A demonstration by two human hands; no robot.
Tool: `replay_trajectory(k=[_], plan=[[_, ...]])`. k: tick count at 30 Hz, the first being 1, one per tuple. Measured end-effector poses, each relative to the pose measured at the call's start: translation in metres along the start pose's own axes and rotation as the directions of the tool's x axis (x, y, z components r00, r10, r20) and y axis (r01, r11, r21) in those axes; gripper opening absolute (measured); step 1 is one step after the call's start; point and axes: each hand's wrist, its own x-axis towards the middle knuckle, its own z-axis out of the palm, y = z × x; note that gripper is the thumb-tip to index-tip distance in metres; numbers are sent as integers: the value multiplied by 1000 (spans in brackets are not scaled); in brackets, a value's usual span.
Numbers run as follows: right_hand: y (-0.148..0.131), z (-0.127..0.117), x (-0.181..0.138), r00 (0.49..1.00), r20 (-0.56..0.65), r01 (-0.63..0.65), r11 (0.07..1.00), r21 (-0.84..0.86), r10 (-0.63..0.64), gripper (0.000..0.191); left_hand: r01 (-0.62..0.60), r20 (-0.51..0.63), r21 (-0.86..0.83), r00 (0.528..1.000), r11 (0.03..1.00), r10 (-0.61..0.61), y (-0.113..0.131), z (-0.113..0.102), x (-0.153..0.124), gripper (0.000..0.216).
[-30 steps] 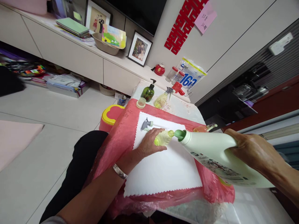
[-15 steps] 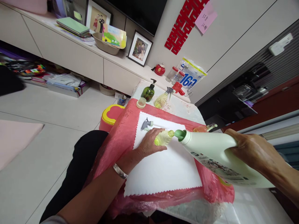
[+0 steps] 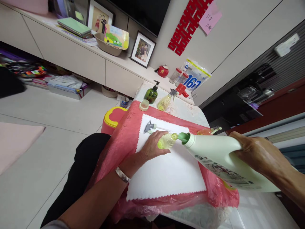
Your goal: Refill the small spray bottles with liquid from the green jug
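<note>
My left hand (image 3: 152, 147) is wrapped round a small clear bottle (image 3: 166, 141) of yellowish liquid standing on a white cloth (image 3: 166, 171). My right hand (image 3: 258, 154) grips the base end of a large pale green jug (image 3: 221, 159), tipped on its side. The jug's green spout (image 3: 184, 137) sits right at the small bottle's open neck. A grey spray trigger head (image 3: 149, 126) lies loose on the cloth just beyond my left hand.
The cloth lies on a red plastic sheet (image 3: 124, 133) over a small table. Behind stand a dark green pump bottle (image 3: 151, 93), a pale cap (image 3: 144, 105) and a spray bottle (image 3: 166, 100) with a red trigger. A yellow-topped stool (image 3: 113, 118) sits left of the table.
</note>
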Motion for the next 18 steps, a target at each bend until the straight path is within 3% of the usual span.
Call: replay_trajectory(k=[7, 18], plan=[[2, 4, 3, 999, -51, 3, 1000, 19, -2, 19, -11, 9, 0, 1000, 1000, 11, 0, -1, 1, 78], [-2, -3, 0, 999, -34, 13, 999, 51, -11, 18, -2, 17, -3, 1000, 1000, 2, 2, -1, 0, 78]])
